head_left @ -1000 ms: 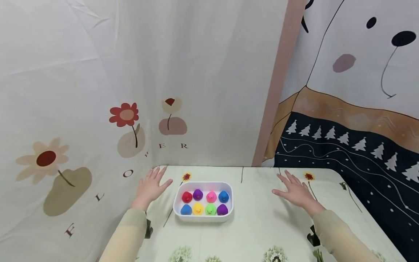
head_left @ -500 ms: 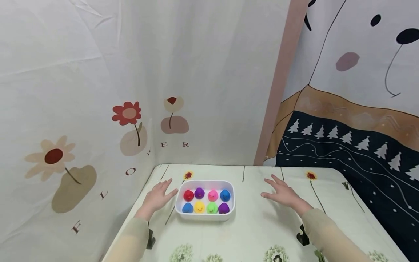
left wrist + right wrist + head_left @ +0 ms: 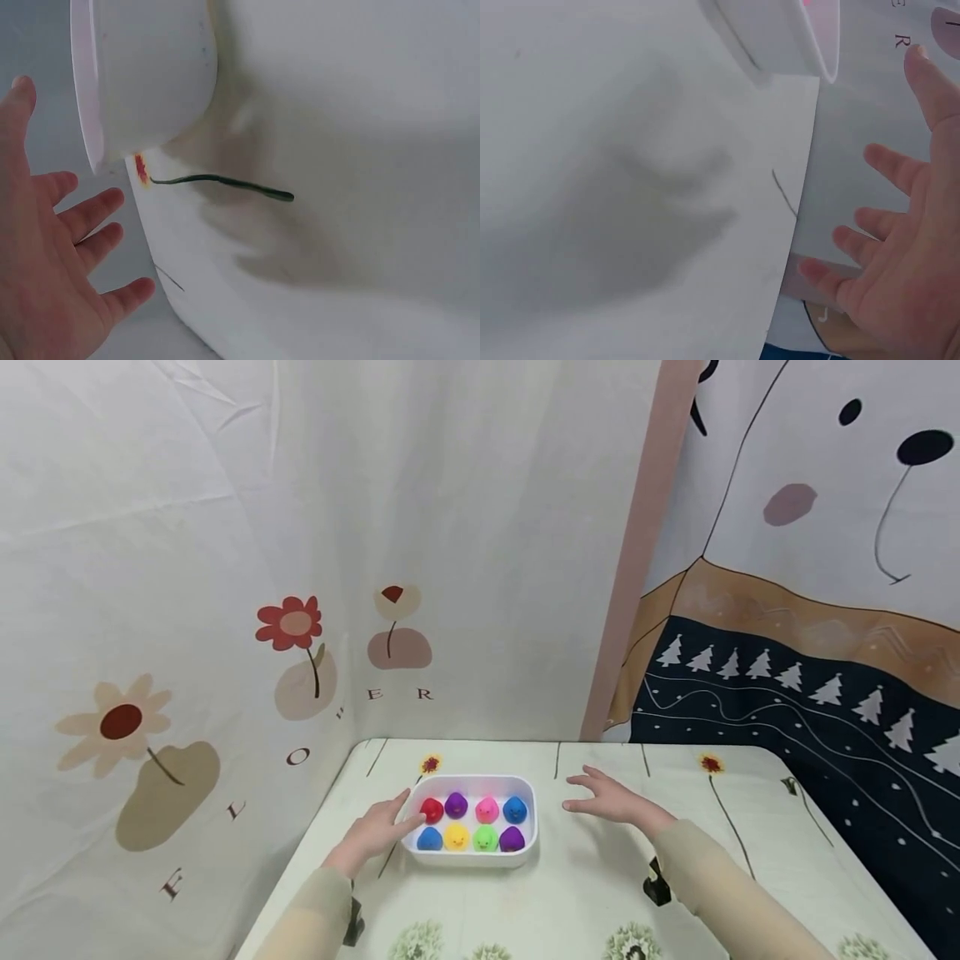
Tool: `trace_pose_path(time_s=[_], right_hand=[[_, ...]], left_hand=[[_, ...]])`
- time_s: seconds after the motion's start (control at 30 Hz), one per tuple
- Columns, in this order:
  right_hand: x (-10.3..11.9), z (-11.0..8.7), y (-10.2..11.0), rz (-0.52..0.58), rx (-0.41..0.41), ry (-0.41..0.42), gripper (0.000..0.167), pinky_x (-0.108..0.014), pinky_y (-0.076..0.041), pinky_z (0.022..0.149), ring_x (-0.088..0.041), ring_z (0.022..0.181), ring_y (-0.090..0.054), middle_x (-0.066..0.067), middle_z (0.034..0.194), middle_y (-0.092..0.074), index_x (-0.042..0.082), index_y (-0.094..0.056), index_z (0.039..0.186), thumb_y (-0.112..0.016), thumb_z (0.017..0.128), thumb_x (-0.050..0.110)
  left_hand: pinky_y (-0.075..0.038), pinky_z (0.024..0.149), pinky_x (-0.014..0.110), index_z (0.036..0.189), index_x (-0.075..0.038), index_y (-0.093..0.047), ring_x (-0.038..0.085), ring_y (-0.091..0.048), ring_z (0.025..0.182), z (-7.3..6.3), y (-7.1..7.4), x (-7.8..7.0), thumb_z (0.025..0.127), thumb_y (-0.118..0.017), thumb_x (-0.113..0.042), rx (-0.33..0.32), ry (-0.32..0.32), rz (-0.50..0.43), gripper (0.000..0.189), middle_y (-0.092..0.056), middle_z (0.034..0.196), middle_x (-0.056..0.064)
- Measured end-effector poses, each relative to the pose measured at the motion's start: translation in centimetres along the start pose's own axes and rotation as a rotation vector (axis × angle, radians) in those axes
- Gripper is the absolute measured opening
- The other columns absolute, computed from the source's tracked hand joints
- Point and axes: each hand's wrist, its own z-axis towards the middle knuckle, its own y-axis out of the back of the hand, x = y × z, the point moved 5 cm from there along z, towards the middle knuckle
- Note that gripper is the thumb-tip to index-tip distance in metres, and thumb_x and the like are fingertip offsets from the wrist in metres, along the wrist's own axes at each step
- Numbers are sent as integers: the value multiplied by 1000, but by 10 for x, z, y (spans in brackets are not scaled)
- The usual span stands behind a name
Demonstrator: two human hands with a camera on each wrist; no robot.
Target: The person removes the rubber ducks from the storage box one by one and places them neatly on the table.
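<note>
A white tray [image 3: 468, 861] stands on the table and holds several small toy chicks in two rows, among them a red one [image 3: 432, 811], a yellow one [image 3: 456, 837], a green one [image 3: 485, 838] and a pink one [image 3: 487, 810]. My left hand [image 3: 371, 832] is at the tray's left end, fingers spread, its thumb overlapping the rim in the head view. In the left wrist view, that hand [image 3: 52, 255] holds nothing beside the tray wall [image 3: 150, 75]. To the right of the tray, apart from it, my right hand [image 3: 611, 799] hovers with spread fingers.
The table [image 3: 577, 893] wears a pale flower-printed cloth. A printed curtain [image 3: 480, 568] rises behind its back and left edges, and a bear-print hanging [image 3: 787, 693] stands at the right. A dark strap piece [image 3: 657, 885] shows under the right wrist.
Both hands have moved inward toward the tray, the left to its left end, the right leftward across the table. The tray and chicks stay in place on the table.
</note>
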Motion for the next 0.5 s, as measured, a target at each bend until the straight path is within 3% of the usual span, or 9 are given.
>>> trace_pose_path(time_s=[0.27, 0.5], right_hand=[[22, 16, -10, 103, 79, -14, 56, -64, -27, 107, -44, 138, -28, -26, 149, -34, 7, -57, 135, -60, 93, 44], [38, 26, -30, 313, 126, -101, 46, -62, -40, 98, -38, 129, -44, -15, 138, -52, 11, -60, 131, -58, 96, 40]], left_hand=[[-35, 99, 67, 151, -5, -31, 47, -38, 131, 2, -13, -2, 87, -57, -62, 20, 12, 9, 90, -42, 144, 26], [-35, 100, 66, 153, -4, -23, 47, -36, 133, -1, -19, -4, 85, -62, -60, 26, 20, -28, 97, -39, 146, 26]])
